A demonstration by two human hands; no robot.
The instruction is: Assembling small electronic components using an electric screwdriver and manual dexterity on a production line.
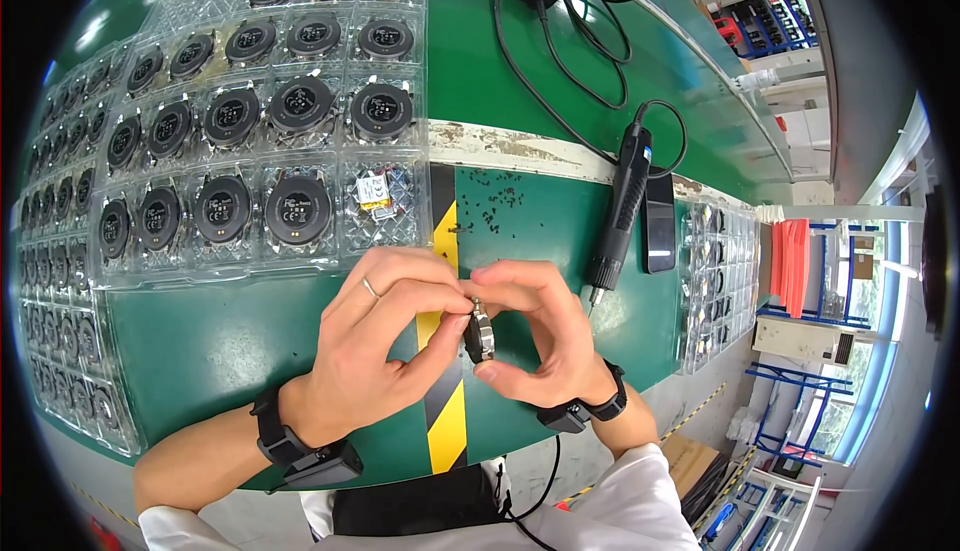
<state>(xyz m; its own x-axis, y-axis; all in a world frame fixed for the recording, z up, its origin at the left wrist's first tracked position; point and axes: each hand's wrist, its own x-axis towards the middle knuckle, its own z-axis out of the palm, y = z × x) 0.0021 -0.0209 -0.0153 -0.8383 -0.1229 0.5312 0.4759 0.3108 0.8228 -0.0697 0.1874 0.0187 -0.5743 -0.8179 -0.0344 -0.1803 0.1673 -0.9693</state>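
A round watch case (481, 333), silver at the rim with a dark back, is held edge-on above the green table. My right hand (553, 336) curls around it, thumb at its lower end and fingers at the upper end. My left hand (370, 341) is closed in a pinch at the case's upper left edge; anything smaller between those fingertips is hidden. Beyond my left hand, a clear plastic tray (345, 251) carries rows of dark-backed watch cases (298, 209). One pocket contains an open case with a silver and yellow battery (374, 192).
Tiny black screws (490, 201) lie scattered beyond my hands. A corded electric screwdriver (625, 201) rests to the right beside a phone (658, 226). Another clear tray (715, 281) of parts stands at the right edge. Yellow-black tape (447, 431) crosses the green table (220, 341).
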